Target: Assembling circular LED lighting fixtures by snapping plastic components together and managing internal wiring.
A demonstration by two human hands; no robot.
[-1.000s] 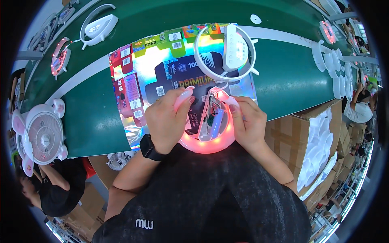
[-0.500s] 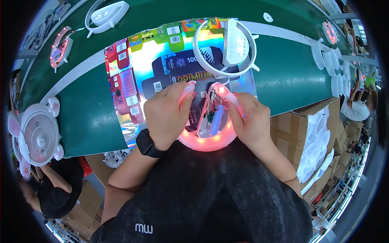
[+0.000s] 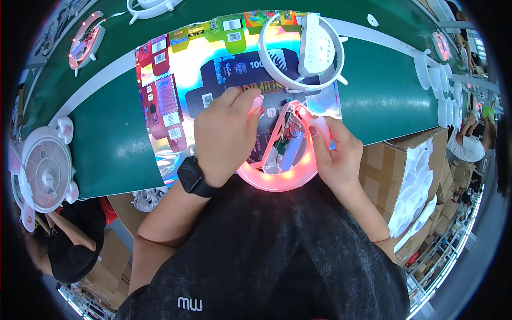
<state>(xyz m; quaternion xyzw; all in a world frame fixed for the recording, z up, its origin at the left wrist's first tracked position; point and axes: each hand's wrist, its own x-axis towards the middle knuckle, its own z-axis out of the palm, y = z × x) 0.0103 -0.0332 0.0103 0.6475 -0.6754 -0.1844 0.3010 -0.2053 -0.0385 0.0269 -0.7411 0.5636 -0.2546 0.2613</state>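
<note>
Low over the near edge of the workbench is an open ring-shaped lamp (image 3: 277, 182), its white translucent ring glowing red. Within the ring, the uncovered housing shows thin wires, a green circuit board and a blue cylindrical battery (image 3: 292, 154). My left hand (image 3: 226, 133), with a dark watch on the wrist, is closed on the ring's left side; a glowing tip pokes out beside its fingers. My right hand (image 3: 338, 152) pinches the ring's right side between thumb and fingers. Just beyond lies an assembled white ring clock (image 3: 319, 50).
A shiny printed card sheet (image 3: 186, 64) covers part of the green bench (image 3: 389, 101). A fan (image 3: 48, 176) stands at the left. White rings (image 3: 437, 88) are stacked at the right, above a cardboard box (image 3: 378, 165) of white parts. A co-worker (image 3: 80, 240) sits at the left.
The view has shifted slightly, so the sheet and ring clock appear higher. My right hand and the open housing sit a little farther right. The clock's lit digits no longer show clearly.
</note>
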